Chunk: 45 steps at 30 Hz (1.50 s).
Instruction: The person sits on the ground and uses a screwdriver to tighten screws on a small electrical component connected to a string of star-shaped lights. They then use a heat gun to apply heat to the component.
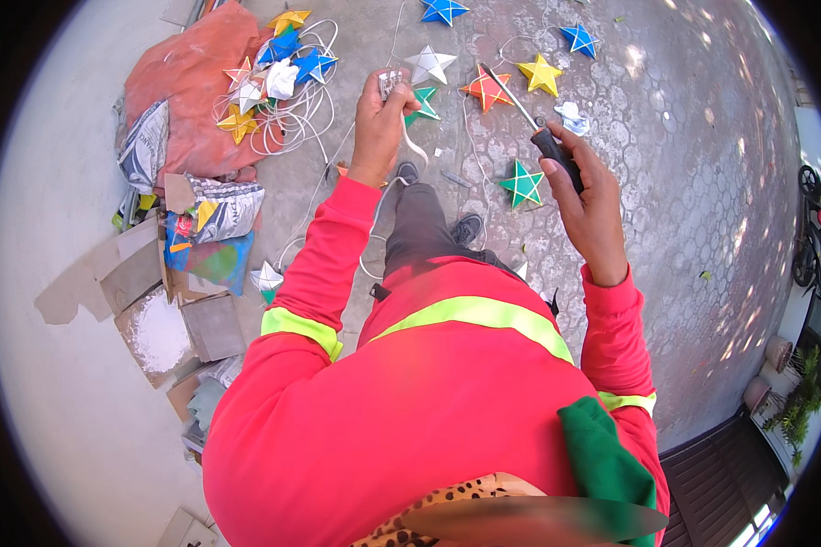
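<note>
My left hand (374,137) is raised ahead of me, its fingers closed on a small whitish electrical fitting (389,83) with what look like metal contacts. A thin wire runs up from the fitting, and a white cable (414,144) hangs beneath that hand. In my right hand (595,205) is a screwdriver (555,150) with a black handle. Its metal shaft points up and left, apart from the fitting. On the ground beyond my hands lie star lanterns: a white star (431,65), a red star (487,89), a yellow star (540,75) and a green star (523,185).
At the left, more stars and coiled white cable (303,123) lie by an orange-red sheet (187,100). Sacks (228,208) and cardboard pieces (214,328) line the wall. Blue stars (578,40) lie farther out, near crumpled white material (572,118). Potted plants (798,401) stand at the right.
</note>
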Each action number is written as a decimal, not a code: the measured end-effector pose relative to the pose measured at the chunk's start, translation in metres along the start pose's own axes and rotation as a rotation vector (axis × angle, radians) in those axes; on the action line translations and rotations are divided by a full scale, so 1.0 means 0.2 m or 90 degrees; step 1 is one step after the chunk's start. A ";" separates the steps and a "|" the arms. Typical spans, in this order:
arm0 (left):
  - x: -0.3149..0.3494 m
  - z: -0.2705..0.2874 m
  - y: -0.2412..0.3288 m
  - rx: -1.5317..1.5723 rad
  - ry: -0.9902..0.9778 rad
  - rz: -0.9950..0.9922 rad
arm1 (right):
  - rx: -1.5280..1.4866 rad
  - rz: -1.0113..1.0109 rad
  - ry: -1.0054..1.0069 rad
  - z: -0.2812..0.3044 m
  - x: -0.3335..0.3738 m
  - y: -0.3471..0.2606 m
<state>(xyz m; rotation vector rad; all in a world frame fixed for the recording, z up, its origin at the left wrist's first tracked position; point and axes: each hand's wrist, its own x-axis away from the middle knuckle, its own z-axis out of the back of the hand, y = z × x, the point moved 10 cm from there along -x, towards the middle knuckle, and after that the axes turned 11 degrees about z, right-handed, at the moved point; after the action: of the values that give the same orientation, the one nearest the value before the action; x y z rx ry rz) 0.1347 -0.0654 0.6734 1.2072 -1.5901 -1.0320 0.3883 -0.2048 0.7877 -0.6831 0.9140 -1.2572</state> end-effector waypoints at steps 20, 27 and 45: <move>-1.26 0.44 -3.41 -0.111 -0.042 0.456 | 0.062 -0.623 0.058 -2.07 1.24 4.04; -1.44 0.47 -3.87 -0.056 -0.049 0.424 | 0.171 -0.575 0.114 -2.39 1.35 4.41; -1.69 0.67 -4.34 -0.232 -0.003 0.532 | 0.022 -0.626 0.005 -2.34 1.40 4.42</move>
<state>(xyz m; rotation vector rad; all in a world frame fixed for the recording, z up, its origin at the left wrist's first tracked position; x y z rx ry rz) 0.2860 0.1159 -0.2366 0.2291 -1.5885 -0.7094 0.4303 -0.2784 -0.2465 -1.1641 0.5425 -2.1237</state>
